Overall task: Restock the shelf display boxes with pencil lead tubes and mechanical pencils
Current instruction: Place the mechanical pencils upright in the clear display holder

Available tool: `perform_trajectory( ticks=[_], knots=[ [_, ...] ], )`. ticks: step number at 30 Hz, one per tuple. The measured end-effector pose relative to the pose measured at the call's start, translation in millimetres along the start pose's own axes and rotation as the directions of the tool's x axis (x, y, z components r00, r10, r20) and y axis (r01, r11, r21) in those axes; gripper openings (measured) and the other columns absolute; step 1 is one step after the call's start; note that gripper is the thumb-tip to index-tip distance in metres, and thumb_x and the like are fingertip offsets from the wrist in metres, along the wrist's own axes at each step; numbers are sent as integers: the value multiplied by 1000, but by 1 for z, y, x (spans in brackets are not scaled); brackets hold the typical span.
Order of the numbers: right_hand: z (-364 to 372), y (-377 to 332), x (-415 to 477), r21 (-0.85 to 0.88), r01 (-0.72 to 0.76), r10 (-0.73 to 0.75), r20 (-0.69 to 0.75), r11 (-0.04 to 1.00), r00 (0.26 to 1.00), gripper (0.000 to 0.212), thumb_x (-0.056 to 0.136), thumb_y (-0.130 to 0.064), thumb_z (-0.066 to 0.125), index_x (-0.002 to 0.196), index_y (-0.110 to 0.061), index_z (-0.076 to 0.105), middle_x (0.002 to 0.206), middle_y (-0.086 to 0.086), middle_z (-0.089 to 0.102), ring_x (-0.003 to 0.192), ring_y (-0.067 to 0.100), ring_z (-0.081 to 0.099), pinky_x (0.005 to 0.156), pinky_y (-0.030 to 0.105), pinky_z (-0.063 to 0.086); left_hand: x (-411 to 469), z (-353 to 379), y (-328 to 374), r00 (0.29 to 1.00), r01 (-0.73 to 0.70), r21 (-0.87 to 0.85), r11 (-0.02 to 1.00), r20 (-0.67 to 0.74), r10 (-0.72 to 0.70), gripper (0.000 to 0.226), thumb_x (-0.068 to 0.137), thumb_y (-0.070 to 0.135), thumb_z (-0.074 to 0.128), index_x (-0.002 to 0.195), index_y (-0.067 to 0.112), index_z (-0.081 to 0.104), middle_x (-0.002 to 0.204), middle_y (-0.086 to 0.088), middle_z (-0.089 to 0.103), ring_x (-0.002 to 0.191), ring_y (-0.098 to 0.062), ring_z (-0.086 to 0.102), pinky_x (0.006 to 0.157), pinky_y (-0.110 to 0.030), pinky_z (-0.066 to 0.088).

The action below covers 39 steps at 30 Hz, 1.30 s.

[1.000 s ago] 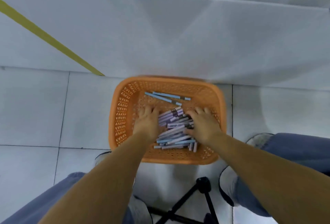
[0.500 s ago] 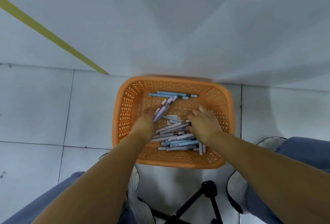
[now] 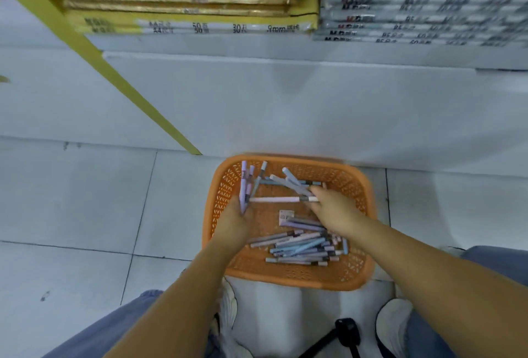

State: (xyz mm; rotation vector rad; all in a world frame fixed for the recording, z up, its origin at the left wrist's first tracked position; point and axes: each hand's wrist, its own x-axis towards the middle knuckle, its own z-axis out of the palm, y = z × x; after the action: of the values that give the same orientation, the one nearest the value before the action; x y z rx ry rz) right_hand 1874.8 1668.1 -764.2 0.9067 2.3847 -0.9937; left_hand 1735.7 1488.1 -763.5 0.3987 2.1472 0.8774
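While person crouches over orange basket (image 3: pixel 285 279) on floor tiles, left hand (image 3: pixel 234 223) grips small bunch of lilac mechanical pencils (image 3: pixel 243 183), fingers curled round lower ends, bunch pointing away from body. White pencil (image 3: pixel 274 199) lies crosswise between hands; cannot tell which hand holds it. Right hand (image 3: pixel 334 209) pinches splayed fan of blue-grey pencils (image 3: pixel 288 179). Loose pile (image 3: pixel 303 246) lies at basket's near right. Display boxes not in view. Advice: square each bunch, ends aligned, before lifting; firm up right grip so splayed ones don't slip.
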Motion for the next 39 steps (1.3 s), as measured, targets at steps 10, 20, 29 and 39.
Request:
perform_trajectory(
  ticks=[10, 20, 29, 39],
  knots=[
    [-59, -55, -70, 382, 128, -53, -202, 915, 978, 15, 101, -26, 48, 87, -27, 54, 64, -7, 59, 43, -4, 53, 47, 15, 43, -50, -25, 84, 991, -128, -579, 805, -102, 85, 29, 67, 63, 80, 74, 37, 70, 50, 6, 32, 42, -16, 31, 42, -25, 38],
    [-116, -79, -120, 247, 275, -230, -195, 929, 953, 22, 101, -28, 48, 79, -26, 51, 74, -6, 62, 65, 16, 57, 65, 37, 50, -87, -66, 150, 987, -154, -735, 661, -89, 131, 29, 100, 30, 61, 80, 8, 57, 57, -1, 40, 44, -15, 37, 42, -29, 40],
    [-211, -121, -184, 376, 369, -348, -126, 850, 929, 21, 102, -31, 45, 105, -14, 57, 61, -11, 55, 48, 10, 43, 42, 22, 32, -130, -115, 230, 890, -418, -460, 784, -33, 455, 23, 100, 35, 58, 106, 13, 60, 74, 2, 70, 53, -9, 56, 57, -25, 53],
    [-267, -151, -207, 329, 423, -411, -110, 844, 905, 26, 98, -38, 52, 86, -18, 62, 61, -6, 55, 51, 8, 40, 47, 21, 33, -158, -142, 300, 813, -532, -466, 707, -48, 581, 34, 94, 35, 67, 106, 4, 63, 53, 10, 50, 46, -9, 33, 43, -20, 32]
  ],
)
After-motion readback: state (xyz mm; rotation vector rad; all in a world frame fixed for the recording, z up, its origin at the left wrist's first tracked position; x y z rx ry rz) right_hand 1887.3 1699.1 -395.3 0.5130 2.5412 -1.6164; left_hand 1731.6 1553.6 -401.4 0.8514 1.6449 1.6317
